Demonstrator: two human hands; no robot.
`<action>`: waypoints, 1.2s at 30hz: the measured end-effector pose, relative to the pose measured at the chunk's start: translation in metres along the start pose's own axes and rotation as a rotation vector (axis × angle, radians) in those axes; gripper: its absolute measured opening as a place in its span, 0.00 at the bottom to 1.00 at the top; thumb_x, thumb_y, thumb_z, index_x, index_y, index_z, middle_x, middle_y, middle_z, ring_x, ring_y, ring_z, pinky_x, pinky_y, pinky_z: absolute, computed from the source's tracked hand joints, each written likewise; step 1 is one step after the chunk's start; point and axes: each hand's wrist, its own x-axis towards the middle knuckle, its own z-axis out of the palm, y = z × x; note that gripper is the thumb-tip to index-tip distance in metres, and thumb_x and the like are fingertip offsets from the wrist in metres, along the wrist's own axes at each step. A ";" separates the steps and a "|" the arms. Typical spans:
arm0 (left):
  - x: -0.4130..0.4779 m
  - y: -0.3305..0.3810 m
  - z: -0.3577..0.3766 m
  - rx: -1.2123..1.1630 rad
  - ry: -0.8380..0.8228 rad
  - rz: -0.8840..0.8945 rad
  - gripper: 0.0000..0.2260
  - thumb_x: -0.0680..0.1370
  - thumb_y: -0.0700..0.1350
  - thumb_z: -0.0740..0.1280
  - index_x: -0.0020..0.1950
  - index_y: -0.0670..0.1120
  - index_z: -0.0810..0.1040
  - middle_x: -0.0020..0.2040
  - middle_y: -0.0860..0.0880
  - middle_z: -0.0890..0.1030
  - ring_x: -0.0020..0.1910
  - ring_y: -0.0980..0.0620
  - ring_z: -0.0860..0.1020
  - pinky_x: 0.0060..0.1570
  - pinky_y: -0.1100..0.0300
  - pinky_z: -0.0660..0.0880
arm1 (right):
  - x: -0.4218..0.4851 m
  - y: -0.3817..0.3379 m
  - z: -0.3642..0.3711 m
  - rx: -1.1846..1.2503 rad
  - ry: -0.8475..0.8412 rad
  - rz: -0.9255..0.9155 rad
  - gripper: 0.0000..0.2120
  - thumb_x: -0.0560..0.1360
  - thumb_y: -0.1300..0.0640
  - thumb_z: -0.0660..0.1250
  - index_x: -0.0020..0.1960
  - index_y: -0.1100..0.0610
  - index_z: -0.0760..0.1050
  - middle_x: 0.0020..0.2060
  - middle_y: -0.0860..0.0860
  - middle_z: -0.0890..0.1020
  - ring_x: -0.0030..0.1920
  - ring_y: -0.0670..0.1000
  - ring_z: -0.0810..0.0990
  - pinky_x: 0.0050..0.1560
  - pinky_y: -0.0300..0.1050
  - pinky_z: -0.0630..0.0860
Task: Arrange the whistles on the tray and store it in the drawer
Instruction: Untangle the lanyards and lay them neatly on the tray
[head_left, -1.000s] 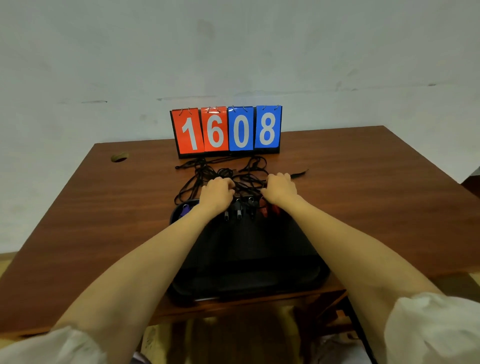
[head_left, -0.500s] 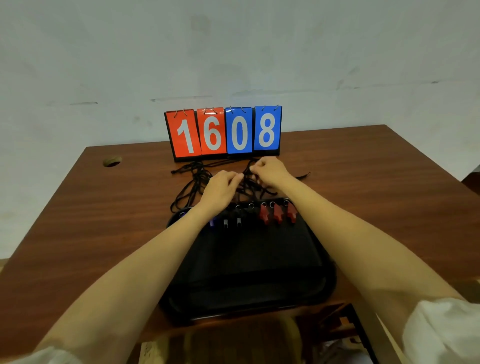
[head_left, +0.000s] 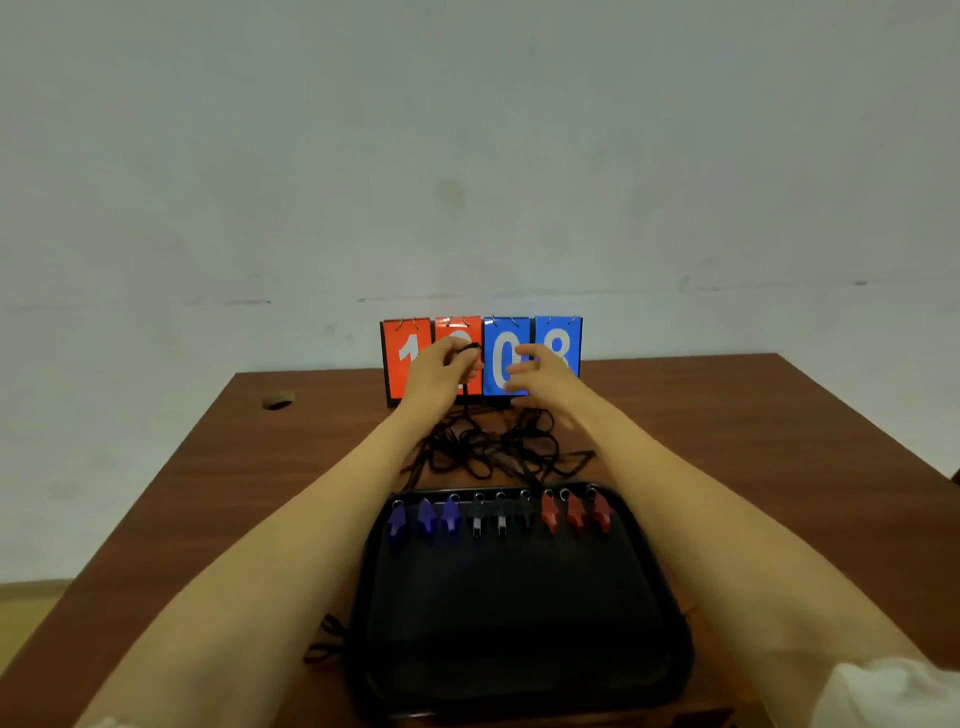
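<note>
A black tray (head_left: 519, 649) lies on the brown table near its front edge. Along the tray's far rim stand several whistles in a row: blue ones (head_left: 426, 519) at the left, dark ones (head_left: 500, 517) in the middle, red ones (head_left: 574, 514) at the right. Their black lanyards (head_left: 493, 452) lie tangled on the table beyond the tray. My left hand (head_left: 441, 371) is raised in front of the scoreboard, pinching a black cord. My right hand (head_left: 540, 374) hovers beside it with fingers spread and nothing in it.
A flip scoreboard (head_left: 480, 358) with red and blue number cards stands at the table's back edge against the wall. A round cable hole (head_left: 278, 401) sits at the back left of the table (head_left: 753, 467). A loose cord loop (head_left: 324, 644) lies left of the tray.
Both hands have moved away from the whistles at the tray rim, up and back toward the scoreboard. My left hand has lifted a cord. The view has tilted upward.
</note>
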 end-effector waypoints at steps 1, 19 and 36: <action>0.003 0.006 -0.001 -0.064 0.003 0.000 0.06 0.81 0.40 0.60 0.52 0.40 0.76 0.42 0.47 0.80 0.39 0.56 0.78 0.45 0.62 0.77 | 0.000 0.001 0.004 -0.079 -0.032 0.029 0.36 0.71 0.64 0.72 0.74 0.52 0.60 0.65 0.57 0.73 0.60 0.58 0.77 0.61 0.54 0.76; 0.025 -0.027 -0.031 -0.097 0.201 -0.229 0.07 0.79 0.41 0.61 0.43 0.44 0.75 0.41 0.47 0.79 0.41 0.50 0.76 0.54 0.51 0.77 | 0.032 -0.021 0.019 -0.007 0.154 -0.158 0.11 0.80 0.62 0.58 0.58 0.64 0.76 0.36 0.51 0.79 0.35 0.46 0.77 0.35 0.34 0.75; 0.009 -0.062 -0.039 0.133 0.033 -0.457 0.09 0.76 0.35 0.65 0.56 0.41 0.76 0.57 0.40 0.79 0.44 0.51 0.79 0.44 0.62 0.76 | 0.029 -0.049 -0.007 -0.587 0.136 -0.413 0.26 0.79 0.69 0.51 0.74 0.54 0.63 0.70 0.55 0.71 0.29 0.43 0.67 0.26 0.30 0.67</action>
